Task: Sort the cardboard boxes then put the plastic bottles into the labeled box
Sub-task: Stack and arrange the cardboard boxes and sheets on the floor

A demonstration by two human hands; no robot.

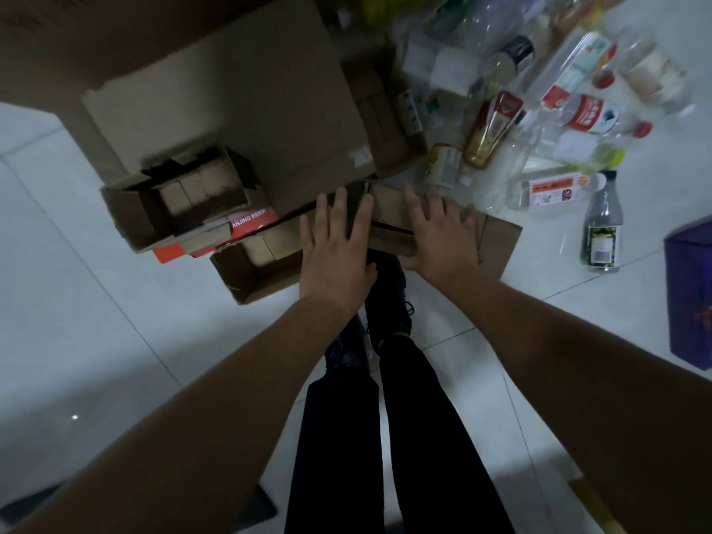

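An open cardboard box [497, 244] lies on the white floor right in front of my feet. My left hand [335, 248] and my right hand [439, 237] hover flat over its flaps, fingers spread, holding nothing. Whether they touch the cardboard I cannot tell. To the left sits another open cardboard box [131, 217] with smaller cartons inside and a red beer carton [250, 225] under it. A large flat cardboard sheet [239, 106] lies behind. Several plastic bottles are scattered at the upper right, among them a dark-capped bottle [603, 229] and a red-labelled bottle [589, 115].
A further open cardboard box [397, 121] stands behind the sheet, next to the bottles. A purple box [689, 294] sits at the right edge. My legs and dark shoes [385, 302] stand just behind the near box. White floor tiles spread to the left.
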